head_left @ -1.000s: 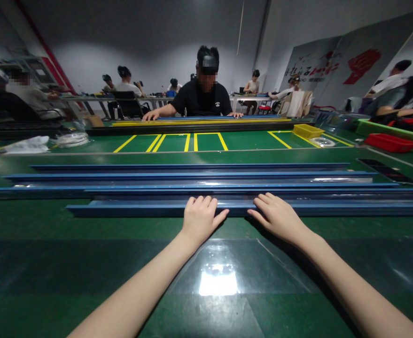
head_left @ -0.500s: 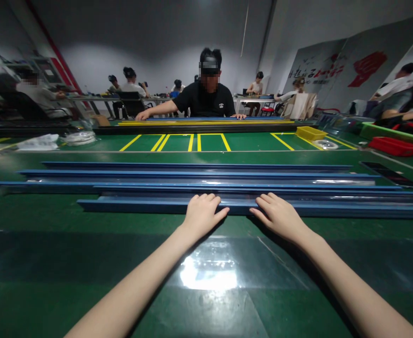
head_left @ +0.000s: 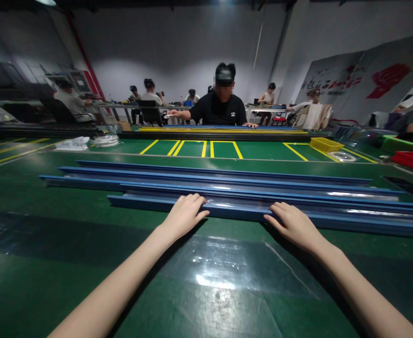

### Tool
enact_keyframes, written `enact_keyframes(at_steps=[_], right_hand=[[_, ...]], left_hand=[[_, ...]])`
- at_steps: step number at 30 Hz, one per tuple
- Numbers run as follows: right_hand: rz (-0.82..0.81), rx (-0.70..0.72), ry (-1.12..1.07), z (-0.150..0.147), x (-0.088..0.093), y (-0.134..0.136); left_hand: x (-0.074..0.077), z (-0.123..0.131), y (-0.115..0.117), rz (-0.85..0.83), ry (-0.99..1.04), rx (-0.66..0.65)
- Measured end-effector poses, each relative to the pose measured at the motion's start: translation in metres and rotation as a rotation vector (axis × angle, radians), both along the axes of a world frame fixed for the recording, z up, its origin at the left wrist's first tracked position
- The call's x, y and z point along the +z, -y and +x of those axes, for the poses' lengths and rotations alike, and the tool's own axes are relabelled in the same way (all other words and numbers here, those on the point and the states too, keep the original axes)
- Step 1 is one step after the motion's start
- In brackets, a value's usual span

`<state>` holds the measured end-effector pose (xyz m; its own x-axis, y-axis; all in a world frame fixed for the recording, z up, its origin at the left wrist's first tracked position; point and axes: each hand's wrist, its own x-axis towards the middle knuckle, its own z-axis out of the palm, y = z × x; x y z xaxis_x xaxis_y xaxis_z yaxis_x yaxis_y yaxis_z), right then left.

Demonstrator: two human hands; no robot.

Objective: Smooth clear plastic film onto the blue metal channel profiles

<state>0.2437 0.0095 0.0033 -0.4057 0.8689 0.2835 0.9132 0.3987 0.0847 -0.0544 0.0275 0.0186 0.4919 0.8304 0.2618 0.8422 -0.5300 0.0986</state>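
Several long blue rails (head_left: pixel 199 179) lie side by side across the green table (head_left: pixel 44 225) in front of me. My left hand (head_left: pixel 185 216) rests on the nearest blue rail (head_left: pixel 234 212), fingers curled over its top edge and thumb out to the side. My right hand (head_left: pixel 292 224) lies further right on the same rail, fingers stretched flat over its near edge. A sheet of clear plastic film (head_left: pixel 227 267) lies on the table under my forearms and runs up to the rail.
Across the table a person in a black shirt (head_left: pixel 222 108) handles yellow and blue rails (head_left: pixel 223 130). A yellow tray (head_left: pixel 325 144) and a red tray (head_left: pixel 412 160) sit at the right, white bags (head_left: pixel 73 143) at the far left. Other people sit at tables behind.
My hands have slid apart along the nearest rail, the left one leftward and the right one rightward. The view has swung a little to the left.
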Motion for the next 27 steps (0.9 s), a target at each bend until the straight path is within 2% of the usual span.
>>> enact_keyframes(at_steps=[5,9,16,27], right_hand=[[-0.027,-0.008,-0.042,0.002,0.0,-0.001],[-0.085,-0.01,-0.078,0.0,0.002,-0.003],[-0.121,0.04,-0.061,-0.027,0.008,-0.009],[-0.219,0.218,0.067,-0.104,0.022,-0.032]], left_hand=[[-0.005,-0.043,-0.005,0.083,-0.03,0.135],[-0.008,-0.063,-0.009,0.079,-0.035,0.195],[-0.012,-0.065,-0.009,0.109,-0.109,0.194],[-0.011,-0.063,-0.009,0.107,-0.075,0.194]])
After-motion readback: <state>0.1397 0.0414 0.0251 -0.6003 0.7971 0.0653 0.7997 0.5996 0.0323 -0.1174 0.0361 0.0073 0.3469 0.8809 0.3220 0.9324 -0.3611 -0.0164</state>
